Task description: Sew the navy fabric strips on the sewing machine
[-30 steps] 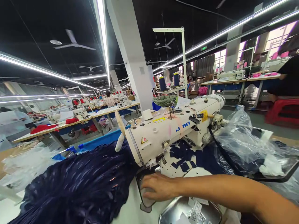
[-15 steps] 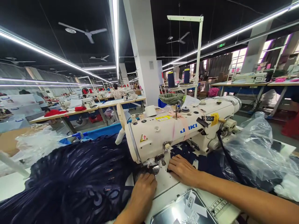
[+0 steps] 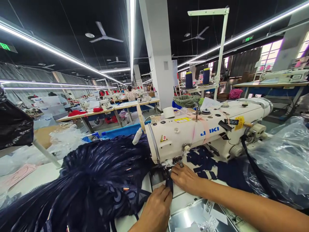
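Observation:
A cream sewing machine (image 3: 205, 132) stands on the white table (image 3: 36, 175) in front of me. A narrow dark navy strip (image 3: 169, 183) runs from under the needle area toward me. My left hand (image 3: 155, 211) pinches the near end of that strip. My right hand (image 3: 184, 178) presses on the strip just right of the presser foot, fingers flat. A big heap of dark navy patterned fabric (image 3: 89, 190) lies left of the machine. Small navy cut pieces (image 3: 202, 159) lie under the machine arm.
Crumpled clear plastic (image 3: 285, 154) lies at the right. A metal tray with paper tags (image 3: 202, 217) sits at the near edge. Two thread cones (image 3: 196, 77) stand on a rack behind the machine. Rows of sewing tables with other people fill the hall at left.
My view has swung left. My left hand came into view and took the strip's near end. My right hand moved from the table edge up to the needle area.

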Available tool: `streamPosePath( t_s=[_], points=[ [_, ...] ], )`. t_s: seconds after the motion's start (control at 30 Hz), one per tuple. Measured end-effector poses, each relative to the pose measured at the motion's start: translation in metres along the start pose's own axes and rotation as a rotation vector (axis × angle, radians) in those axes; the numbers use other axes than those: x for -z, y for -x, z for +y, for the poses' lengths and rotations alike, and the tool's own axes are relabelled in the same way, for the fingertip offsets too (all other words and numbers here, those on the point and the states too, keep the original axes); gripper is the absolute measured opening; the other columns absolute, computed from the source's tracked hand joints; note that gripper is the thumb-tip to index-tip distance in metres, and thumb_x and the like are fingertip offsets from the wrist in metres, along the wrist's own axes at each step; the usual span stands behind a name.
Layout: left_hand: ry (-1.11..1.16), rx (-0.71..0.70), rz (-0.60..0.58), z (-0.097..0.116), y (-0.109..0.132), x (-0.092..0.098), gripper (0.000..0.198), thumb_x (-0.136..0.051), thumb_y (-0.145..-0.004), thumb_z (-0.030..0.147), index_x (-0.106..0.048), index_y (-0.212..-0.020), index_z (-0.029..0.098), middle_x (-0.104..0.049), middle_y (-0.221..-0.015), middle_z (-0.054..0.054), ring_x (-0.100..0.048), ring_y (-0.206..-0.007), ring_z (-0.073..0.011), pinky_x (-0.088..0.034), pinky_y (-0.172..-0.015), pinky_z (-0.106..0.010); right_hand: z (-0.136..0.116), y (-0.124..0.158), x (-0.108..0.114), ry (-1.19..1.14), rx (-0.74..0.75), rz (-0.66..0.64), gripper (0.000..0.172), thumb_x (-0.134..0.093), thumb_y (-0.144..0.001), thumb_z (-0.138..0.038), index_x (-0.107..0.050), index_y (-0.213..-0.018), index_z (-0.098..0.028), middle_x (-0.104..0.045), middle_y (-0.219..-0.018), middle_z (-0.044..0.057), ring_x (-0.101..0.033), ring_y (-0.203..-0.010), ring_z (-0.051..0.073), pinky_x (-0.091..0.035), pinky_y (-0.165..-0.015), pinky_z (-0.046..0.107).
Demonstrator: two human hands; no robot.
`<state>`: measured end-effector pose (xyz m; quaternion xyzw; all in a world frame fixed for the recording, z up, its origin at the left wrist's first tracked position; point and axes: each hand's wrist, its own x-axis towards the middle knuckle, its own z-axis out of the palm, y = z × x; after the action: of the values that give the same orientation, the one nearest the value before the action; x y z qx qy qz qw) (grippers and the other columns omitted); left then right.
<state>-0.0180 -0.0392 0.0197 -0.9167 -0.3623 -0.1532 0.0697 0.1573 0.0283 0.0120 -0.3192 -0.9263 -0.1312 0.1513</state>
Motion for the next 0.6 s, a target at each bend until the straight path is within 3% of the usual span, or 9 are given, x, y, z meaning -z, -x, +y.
streamPosePath(
  t_s=[0.2,0.37,0.6],
  points=[
    [-0.102,0.01,-0.013,-0.001,0.003,-0.01,0.037,-0.045,-0.064,0.001,-0.058,-0.097,0.013,-0.058,-0.114,-0.011,-0.053,-0.101,-0.0236,-0.045,-0.086,-0.034,-0.005,-0.014,0.01,-0.165,-0.082,-0.17,0.016,-0.041,-0.082,-0.006,-0.055,-0.083,-0.014,-0.058,-0.081,0.006,-0.051,-0.071,0.017,-0.035,-0.062,0.026],
    [-0.069,0.061,-0.137,-0.001,-0.003,-0.006,0.033,-0.044,-0.063,0.001,-0.057,-0.091,0.015,-0.054,-0.12,-0.01,-0.052,-0.101,-0.022,-0.042,-0.088,-0.035,0.002,-0.019,0.023,-0.377,-0.188,-0.252,0.013,-0.045,-0.082,-0.012,-0.054,-0.075,-0.017,-0.054,-0.068,-0.001,-0.048,-0.064,0.014,-0.033,-0.058,0.022],
    [-0.012,0.139,-0.241,0.002,-0.01,0.005,0.036,-0.044,-0.06,0.002,-0.056,-0.092,0.015,-0.052,-0.122,-0.009,-0.048,-0.104,-0.0238,-0.039,-0.091,-0.038,0.001,-0.017,0.025,-0.326,-0.18,-0.273,0.012,-0.045,-0.083,-0.011,-0.055,-0.077,-0.016,-0.054,-0.07,0.0,-0.048,-0.067,0.014,-0.035,-0.058,0.022]
  ],
)
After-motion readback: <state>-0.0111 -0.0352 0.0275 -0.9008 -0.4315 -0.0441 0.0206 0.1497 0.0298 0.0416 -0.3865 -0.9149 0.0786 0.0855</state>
